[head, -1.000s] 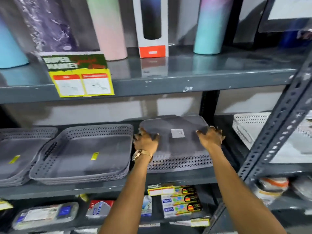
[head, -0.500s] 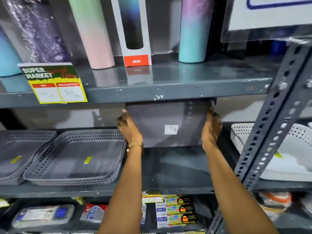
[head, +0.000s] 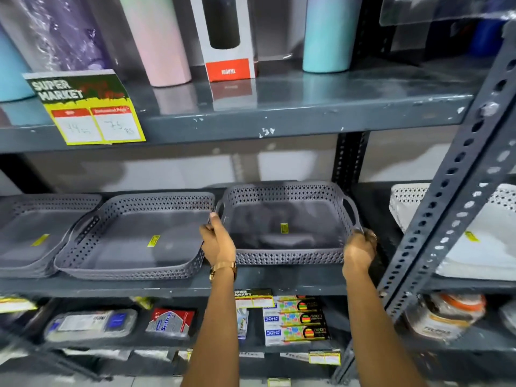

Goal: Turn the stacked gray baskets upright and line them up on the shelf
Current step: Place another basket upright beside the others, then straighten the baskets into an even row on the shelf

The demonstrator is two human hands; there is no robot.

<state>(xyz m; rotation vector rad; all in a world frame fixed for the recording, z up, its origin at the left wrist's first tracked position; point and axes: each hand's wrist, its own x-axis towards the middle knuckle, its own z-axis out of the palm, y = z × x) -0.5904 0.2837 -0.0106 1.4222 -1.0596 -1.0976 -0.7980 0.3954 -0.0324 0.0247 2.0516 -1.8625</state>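
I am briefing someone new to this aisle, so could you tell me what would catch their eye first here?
First, the gray basket held upright at mid-shelf, the left hand and right hand gripping its front corners. To its left sit two more gray baskets, open side up. Above them, a yellow and green price sign hangs on the upper shelf edge, under tall pastel tumblers.

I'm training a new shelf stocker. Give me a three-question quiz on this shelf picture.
1. True or false: the basket in the hands is upside down.
2. What grips its left rim? A) left hand B) right hand C) nothing
3. What colour is the sticker inside it?

Key: 1. False, its open side faces up. 2. A. 3. Yellow.
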